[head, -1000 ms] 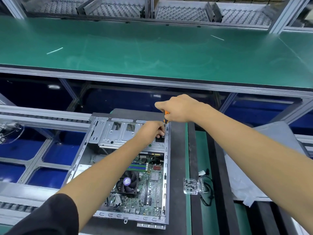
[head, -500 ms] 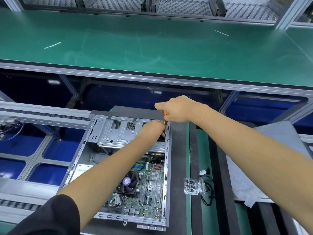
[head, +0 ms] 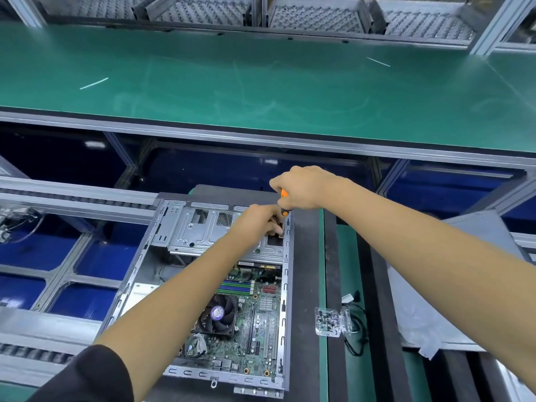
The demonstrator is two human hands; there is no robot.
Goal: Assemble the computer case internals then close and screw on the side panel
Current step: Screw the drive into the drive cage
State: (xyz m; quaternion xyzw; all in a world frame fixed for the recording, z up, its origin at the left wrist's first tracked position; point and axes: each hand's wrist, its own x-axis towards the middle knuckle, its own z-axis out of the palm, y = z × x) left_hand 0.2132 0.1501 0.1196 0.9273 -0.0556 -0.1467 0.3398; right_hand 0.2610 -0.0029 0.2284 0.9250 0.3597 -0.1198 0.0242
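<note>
An open computer case lies on its side in front of me, with its motherboard and CPU fan showing. A silver drive cage fills the case's far end. My right hand grips an orange-and-black screwdriver upright over the cage's far right corner. My left hand rests on the cage just below it, fingers curled at the tool's tip; what they pinch is hidden. The grey side panel lies off to the right.
A clear plastic box of screws sits right of the case, beside a black cable. A green conveyor belt runs across the back, with roller rails to the left and metal racks behind.
Both hands stay at the cage's far right corner. The right hand has shifted slightly on the screwdriver; the view has tilted a little.
</note>
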